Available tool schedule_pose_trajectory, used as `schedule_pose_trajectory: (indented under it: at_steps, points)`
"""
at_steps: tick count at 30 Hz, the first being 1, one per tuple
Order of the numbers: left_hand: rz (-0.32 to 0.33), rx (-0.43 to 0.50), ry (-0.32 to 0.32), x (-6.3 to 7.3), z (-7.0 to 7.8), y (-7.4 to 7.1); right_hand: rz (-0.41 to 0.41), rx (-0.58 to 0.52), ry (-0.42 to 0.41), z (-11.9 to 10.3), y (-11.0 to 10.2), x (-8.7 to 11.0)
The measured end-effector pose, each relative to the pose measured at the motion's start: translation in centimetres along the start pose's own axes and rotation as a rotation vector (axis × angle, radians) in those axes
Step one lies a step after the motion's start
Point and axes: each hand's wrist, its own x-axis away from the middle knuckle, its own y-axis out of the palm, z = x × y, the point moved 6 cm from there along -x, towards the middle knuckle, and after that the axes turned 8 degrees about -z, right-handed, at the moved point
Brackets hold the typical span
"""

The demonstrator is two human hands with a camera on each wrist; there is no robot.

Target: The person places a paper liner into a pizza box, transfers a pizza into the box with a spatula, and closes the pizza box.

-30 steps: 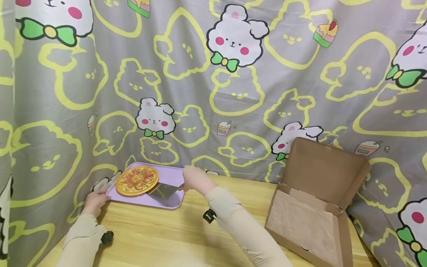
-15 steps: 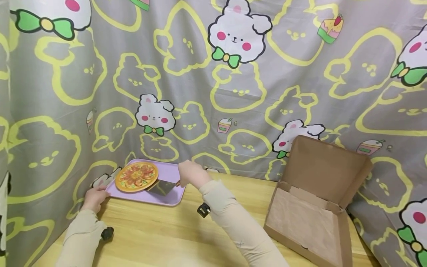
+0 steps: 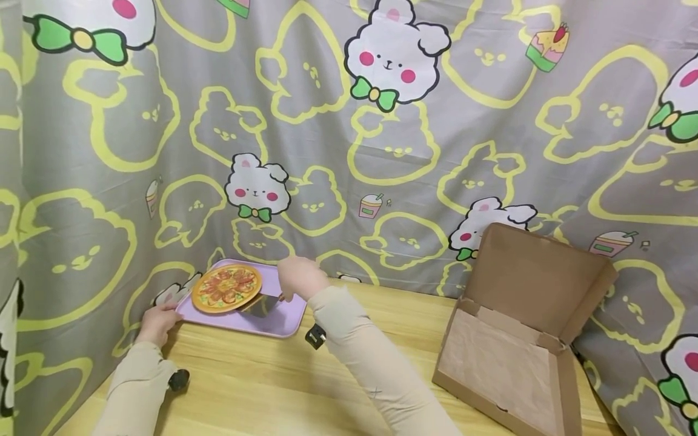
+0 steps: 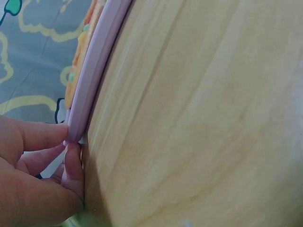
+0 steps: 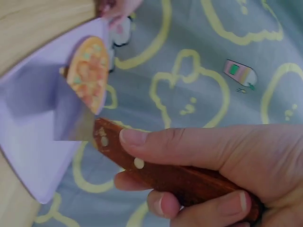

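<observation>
A round pizza (image 3: 227,289) with red and green toppings lies on the left part of a lilac tray (image 3: 289,324). My left hand (image 3: 158,324) pinches the tray's near left corner; in the left wrist view its thumb and fingers (image 4: 45,136) meet at the rim. My right hand (image 3: 302,278) grips the brown wooden handle (image 5: 156,175) of a metal spatula (image 3: 263,306). The spatula's blade (image 5: 71,113) reaches under the pizza's right edge, hiding how far in it goes. That edge looks slightly raised off the tray.
An open cardboard box (image 3: 498,369) stands on the wooden table (image 3: 262,387) at the right, its lid (image 3: 537,281) tilted back. A grey patterned curtain (image 3: 327,139) hangs close behind the tray and along the left side.
My right hand has moved left with the spatula, and more of the blade is now under the pizza. The left hand stays on the tray corner.
</observation>
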Motion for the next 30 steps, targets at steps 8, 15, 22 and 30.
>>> schedule_pose_trajectory:
  at_steps: [8, 15, 22, 30]
  points:
    - [0.000, 0.032, -0.030, 0.0, -0.5, -0.2, 0.107, -0.058, 0.014, -0.9, 4.0, -1.1]
    - [0.006, 0.052, -0.011, 0.0, -0.2, 0.0, 0.209, -0.197, -0.016, -1.4, 7.4, -1.9]
    - [-0.008, 0.041, -0.010, 0.3, -0.4, 0.0, 0.309, -0.186, 0.009, -1.3, 10.0, -3.0]
    - [0.004, 0.037, -0.002, 0.1, -0.2, 0.0, 0.338, -0.189, 0.056, -1.7, 10.1, -3.9]
